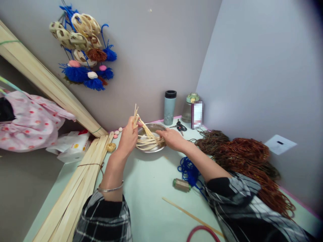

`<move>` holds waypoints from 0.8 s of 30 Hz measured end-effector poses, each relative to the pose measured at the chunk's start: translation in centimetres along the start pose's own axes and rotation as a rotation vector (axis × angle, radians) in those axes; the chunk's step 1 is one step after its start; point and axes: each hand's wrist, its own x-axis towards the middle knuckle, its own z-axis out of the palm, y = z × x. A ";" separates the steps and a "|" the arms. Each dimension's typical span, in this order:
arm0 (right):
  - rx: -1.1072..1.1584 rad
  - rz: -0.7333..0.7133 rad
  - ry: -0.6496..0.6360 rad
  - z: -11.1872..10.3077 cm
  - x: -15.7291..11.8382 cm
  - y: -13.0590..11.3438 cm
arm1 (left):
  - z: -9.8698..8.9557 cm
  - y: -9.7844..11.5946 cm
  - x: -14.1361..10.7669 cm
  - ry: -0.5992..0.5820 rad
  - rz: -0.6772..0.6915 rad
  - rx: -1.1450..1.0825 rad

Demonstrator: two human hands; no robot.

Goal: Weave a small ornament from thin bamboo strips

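My left hand point(129, 135) is closed around a bundle of thin, pale bamboo strips point(146, 130), whose short ends poke up above the fist. From there the strips run down and loop into a shiny metal bowl point(154, 151) on the table. My right hand point(173, 138) is over the bowl's right side, its fingers on the looped strips; its fingertips are partly hidden. Inside the bowl, what lies under the strips is hard to make out. Close to my left wrist sits a small woven ball point(111, 147).
Long flat bamboo slats point(75, 188) lie tied at left. A blue tumbler point(170, 108), a bottle point(187, 112), keys point(181, 126) and a phone point(197, 115) stand or lie behind. Brown cord point(242, 151), blue cord point(188, 169) and a spool point(181, 185) lie right. Woven balls point(83, 40) hang on the wall.
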 end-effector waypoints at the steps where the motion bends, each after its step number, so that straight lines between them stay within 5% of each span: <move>1: 0.003 -0.003 -0.004 0.0 0.0 0.0 | 0.0 0.0 0.0 0.000 0.000 0.000; 24: 0.112 -0.012 -0.020 0.8 0.1 0.6 | 0.0 0.1 -0.1 -0.010 0.009 -0.001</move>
